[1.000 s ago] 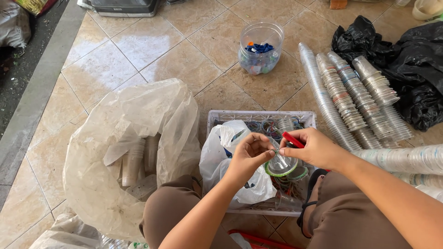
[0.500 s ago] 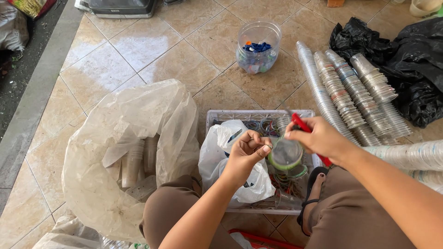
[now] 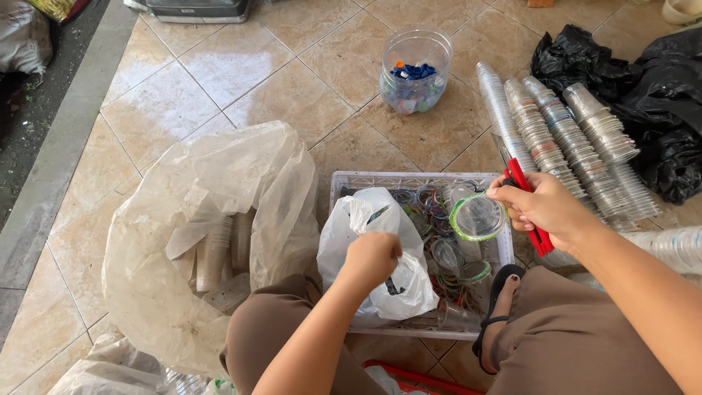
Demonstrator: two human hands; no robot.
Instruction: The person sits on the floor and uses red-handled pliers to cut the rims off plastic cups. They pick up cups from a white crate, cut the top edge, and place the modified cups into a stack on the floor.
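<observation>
While the left hand [image 3: 371, 257] pinches the white bag [image 3: 380, 256] | right hand [image 3: 545, 208] clamps clear cup [image 3: 477, 217] and red cutter [image 3: 530, 208].

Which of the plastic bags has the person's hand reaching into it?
The small white bag in the crate: the left hand is at its mouth. The big clear bag beside it and the black bags lie untouched.
</observation>
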